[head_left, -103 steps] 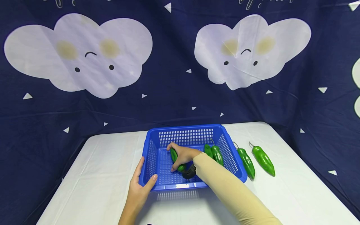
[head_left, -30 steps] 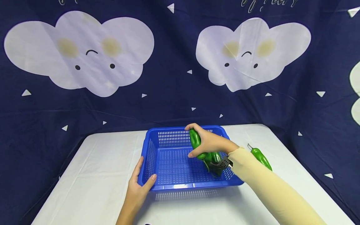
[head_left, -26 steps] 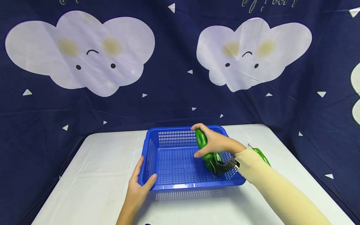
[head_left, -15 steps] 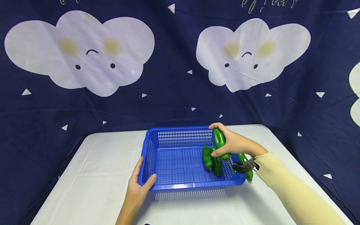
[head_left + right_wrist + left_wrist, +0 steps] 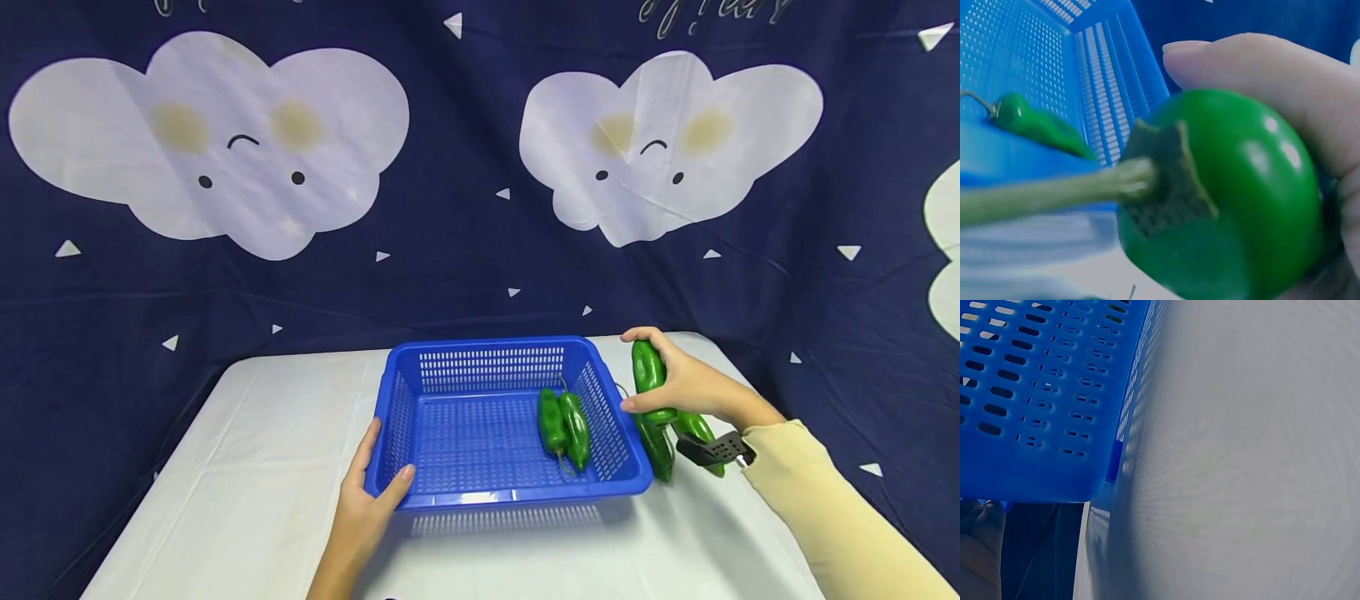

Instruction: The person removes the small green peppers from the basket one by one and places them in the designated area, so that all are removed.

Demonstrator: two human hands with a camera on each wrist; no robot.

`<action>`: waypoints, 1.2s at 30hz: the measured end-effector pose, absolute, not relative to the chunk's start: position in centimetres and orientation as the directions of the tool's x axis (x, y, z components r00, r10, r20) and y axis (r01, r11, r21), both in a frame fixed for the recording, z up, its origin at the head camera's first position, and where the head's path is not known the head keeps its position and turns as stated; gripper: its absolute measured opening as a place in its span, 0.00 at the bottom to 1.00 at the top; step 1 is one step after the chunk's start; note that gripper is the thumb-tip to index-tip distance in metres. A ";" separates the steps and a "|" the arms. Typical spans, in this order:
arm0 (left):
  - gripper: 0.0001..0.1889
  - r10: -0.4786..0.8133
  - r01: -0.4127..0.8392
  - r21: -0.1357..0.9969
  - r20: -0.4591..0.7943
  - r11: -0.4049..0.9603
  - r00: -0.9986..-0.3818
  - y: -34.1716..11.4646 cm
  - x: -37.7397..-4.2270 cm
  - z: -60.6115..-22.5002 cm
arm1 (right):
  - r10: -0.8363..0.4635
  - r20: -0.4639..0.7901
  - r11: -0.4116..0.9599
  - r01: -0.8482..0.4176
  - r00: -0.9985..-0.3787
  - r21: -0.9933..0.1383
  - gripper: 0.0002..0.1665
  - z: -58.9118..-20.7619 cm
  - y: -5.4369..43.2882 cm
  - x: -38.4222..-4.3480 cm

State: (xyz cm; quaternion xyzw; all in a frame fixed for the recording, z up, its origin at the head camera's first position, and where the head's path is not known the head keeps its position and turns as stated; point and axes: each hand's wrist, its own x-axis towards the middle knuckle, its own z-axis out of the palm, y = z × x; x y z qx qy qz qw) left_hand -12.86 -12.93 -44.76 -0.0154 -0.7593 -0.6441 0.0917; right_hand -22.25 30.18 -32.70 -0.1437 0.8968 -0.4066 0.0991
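Observation:
In the head view my right hand (image 5: 678,385) grips a green pepper (image 5: 647,371) between thumb and fingers, just beyond the basket's right side. The right wrist view shows this pepper's stem end (image 5: 1169,178) close up. My left hand (image 5: 362,508) holds the blue plastic basket (image 5: 487,497) at its front left corner, thumb over the rim and fingers along the outer wall. Two green peppers, one (image 5: 552,422) beside another (image 5: 576,432), lie in the basket's right part. Under the right hand, a darker pepper (image 5: 658,454) and a lighter pepper (image 5: 695,427) lie on the table, partly hidden.
A white-covered table (image 5: 247,467) carries everything, the basket standing near its back middle. Behind it hangs a dark blue curtain (image 5: 450,275) printed with clouds. A black wrist strap (image 5: 712,450) on the right wrist hangs over the peppers on the table.
My right hand has lifted the pepper from the basket's middle and carried it right, across the rim, over the table peppers. My left hand has stayed on the basket corner.

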 end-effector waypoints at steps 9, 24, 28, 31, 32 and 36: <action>0.43 -0.092 0.143 0.974 0.161 0.173 -0.983 -12.9 -12.9 -44.8 | -0.279 -0.063 0.706 -0.160 -0.958 -0.690 0.59 -33.6 32.8 -22.5; 0.44 -0.097 0.143 0.974 0.161 0.174 -0.982 -13.0 -12.9 -44.9 | -0.265 -0.037 0.788 -0.195 -0.964 -0.584 0.60 -38.0 36.1 -23.4; 0.43 -0.100 0.142 0.974 0.161 0.175 -0.982 -13.0 -12.9 -45.0 | -0.263 -0.014 0.824 -0.217 -0.965 -0.524 0.60 -39.1 36.5 -23.4; 0.43 -0.104 0.144 0.974 0.164 0.173 -0.981 -13.0 -12.8 -45.1 | -0.272 -0.002 0.826 -0.232 -0.962 -0.514 0.60 -39.7 36.7 -23.3; 0.43 -0.105 0.142 0.975 0.162 0.173 -0.981 -13.0 -12.8 -45.1 | -0.276 0.001 0.824 -0.237 -0.961 -0.514 0.60 -40.0 36.8 -23.3; 0.43 -0.104 0.138 0.974 0.159 0.182 -0.982 -12.9 -12.8 -45.0 | -0.288 -0.008 0.823 -0.243 -0.958 -0.514 0.58 -41.0 37.0 -23.2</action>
